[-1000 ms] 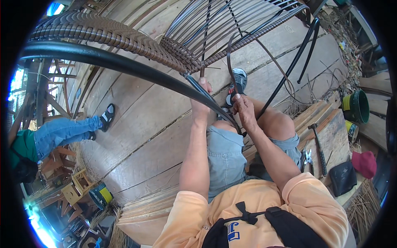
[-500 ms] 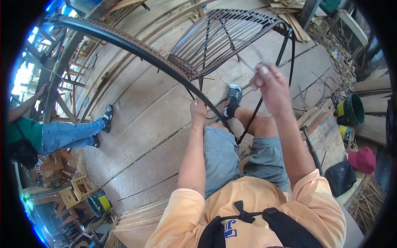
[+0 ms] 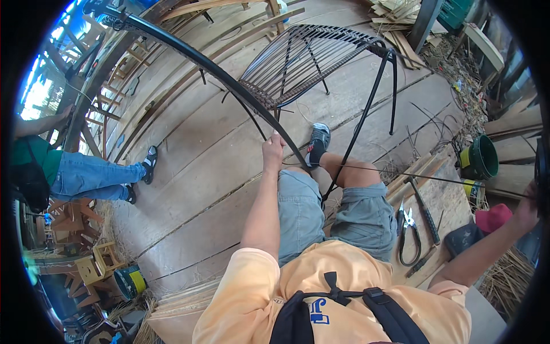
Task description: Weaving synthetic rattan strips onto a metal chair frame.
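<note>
A chair with a black tubular metal frame (image 3: 213, 67) stands in front of me, its lower end between my knees. Brown cord is strung in rows across the seat (image 3: 303, 60). My left hand (image 3: 274, 149) is closed on the frame tube near its lower bend. Far out at the right rim, my right hand (image 3: 528, 207) is closed on a thin dark cord (image 3: 435, 178), its fingers partly lost in shadow. That cord runs taut from the frame near my knee out to the hand.
Pliers (image 3: 409, 232) and a long dark-handled tool (image 3: 424, 212) lie on a wooden board at my right. Beyond are a green bucket (image 3: 480, 157) and a red cap (image 3: 492, 218). At left stands another person in jeans (image 3: 94, 175). Wood strips (image 3: 189, 304) are stacked lower left.
My right hand has swung from above my knee out to the far right, drawing the cord straight. The chair has shifted and turned a little. My left hand stays at the frame.
</note>
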A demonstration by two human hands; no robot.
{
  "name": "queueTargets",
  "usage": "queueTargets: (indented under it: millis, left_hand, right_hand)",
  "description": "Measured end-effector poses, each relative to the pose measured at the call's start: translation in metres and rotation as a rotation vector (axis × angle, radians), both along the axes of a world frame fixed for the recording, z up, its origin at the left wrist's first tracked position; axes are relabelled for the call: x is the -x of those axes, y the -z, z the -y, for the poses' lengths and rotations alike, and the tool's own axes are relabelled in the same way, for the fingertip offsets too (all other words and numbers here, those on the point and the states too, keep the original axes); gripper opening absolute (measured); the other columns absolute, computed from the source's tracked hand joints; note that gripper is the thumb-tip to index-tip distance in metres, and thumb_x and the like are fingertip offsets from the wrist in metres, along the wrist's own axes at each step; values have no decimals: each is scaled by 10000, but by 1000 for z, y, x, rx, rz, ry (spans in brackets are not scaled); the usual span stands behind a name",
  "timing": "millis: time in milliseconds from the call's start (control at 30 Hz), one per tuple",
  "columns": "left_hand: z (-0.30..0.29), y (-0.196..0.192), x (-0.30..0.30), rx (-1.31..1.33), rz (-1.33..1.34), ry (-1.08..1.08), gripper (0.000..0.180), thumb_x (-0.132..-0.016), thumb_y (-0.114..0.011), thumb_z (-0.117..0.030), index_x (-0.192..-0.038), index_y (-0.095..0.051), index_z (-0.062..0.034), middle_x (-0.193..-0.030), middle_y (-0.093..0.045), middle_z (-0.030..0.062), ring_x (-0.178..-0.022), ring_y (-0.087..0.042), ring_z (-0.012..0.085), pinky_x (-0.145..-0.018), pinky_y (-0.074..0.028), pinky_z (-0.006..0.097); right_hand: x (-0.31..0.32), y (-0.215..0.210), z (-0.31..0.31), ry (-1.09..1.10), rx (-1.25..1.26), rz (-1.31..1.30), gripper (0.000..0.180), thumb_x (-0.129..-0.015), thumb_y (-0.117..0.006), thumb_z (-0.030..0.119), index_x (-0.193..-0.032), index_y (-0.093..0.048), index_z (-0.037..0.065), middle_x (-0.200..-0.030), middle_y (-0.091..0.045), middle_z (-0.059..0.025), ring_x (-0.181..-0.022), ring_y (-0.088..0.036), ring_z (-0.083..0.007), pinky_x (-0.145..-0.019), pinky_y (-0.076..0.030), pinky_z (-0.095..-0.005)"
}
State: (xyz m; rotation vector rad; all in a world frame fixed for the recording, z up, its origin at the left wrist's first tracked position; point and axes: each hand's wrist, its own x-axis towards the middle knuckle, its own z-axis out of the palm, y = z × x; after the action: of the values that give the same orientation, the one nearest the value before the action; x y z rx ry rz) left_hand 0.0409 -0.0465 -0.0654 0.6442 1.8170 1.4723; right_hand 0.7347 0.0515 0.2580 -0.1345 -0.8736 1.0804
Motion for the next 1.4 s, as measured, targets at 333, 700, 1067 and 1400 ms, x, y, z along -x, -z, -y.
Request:
queueTargets:
  millis: [333, 700, 1067, 1400]
  left_hand:
    - [-1, 12, 3, -67, 15, -3, 493, -863, -500, -547, -610, -457, -127, -480, -363, -50, -378, -328, 62, -355, -234, 237]
    - [13, -18, -16, -102, 123, 289, 300, -913, -519, -272, -981, -589, 12, -678, -518, 12, -611, -510, 94, -575, -427, 229]
    - [28, -93, -40, 66, -370, 510, 196, -876, -518, -101, -1012, -610, 6, -807, -654, 139, -799, -646, 213, -662, -478, 323]
    - [51, -181, 8, 375, -455, 492, 252, -913, -487, -201, -1014, -605, -2, -850, -648, 142, -818, -622, 200, -749, -463, 319]
  right_hand:
    - [-136, 136, -45, -41, 475, -43, 294, -914, -400, 72, -625, -348, 84, -567, -329, -21, -518, -340, -142, -636, -347, -316]
    - [34, 93, -71, 1159, 320, 1385, 247, -897, -516, 142, -1077, -561, -22, -935, -545, -83, -1095, -442, -220, -871, -409, -330]
    - [552, 167, 33, -547, 259, 1227, 313, -916, -482, 202, -1158, -527, 9, -959, -613, -99, -878, -570, -164, -776, -459, -283]
    - [513, 129, -1, -593, 362, 1297, 228, -893, -510, 197, -844, -632, 11, -582, -524, -10, -522, -479, -108, -487, -401, -283]
